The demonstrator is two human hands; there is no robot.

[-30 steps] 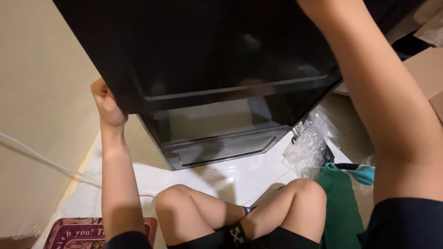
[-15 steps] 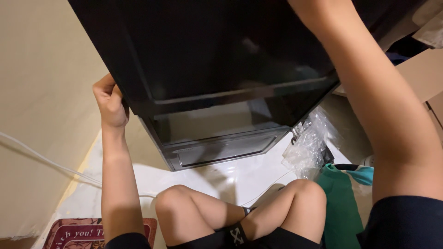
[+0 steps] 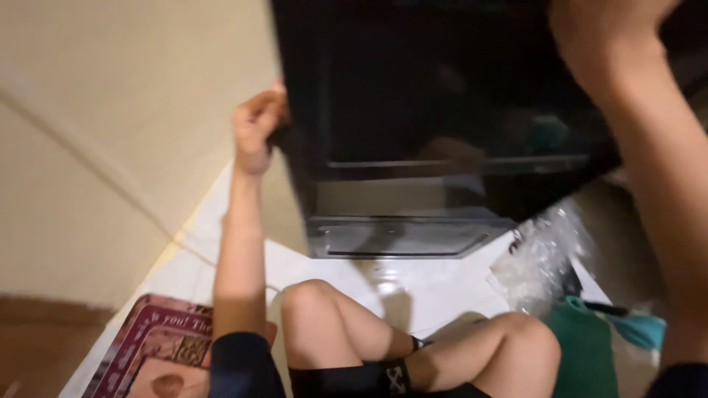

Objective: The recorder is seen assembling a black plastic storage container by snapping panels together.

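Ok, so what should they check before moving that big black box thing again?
1. Left hand on the left edge of the black case: ok, fingers curl around it.
2. Right hand grip: cannot tell, the hand is cut off at the top; only the right arm shows.
3. Case bottom on the white floor: cannot tell.
4. Knees out of the way: not ok, close in front.
5. Plastic bag out of the way: not ok, beside the case.

Hands (image 3: 254,129) on black cabinet (image 3: 442,110)
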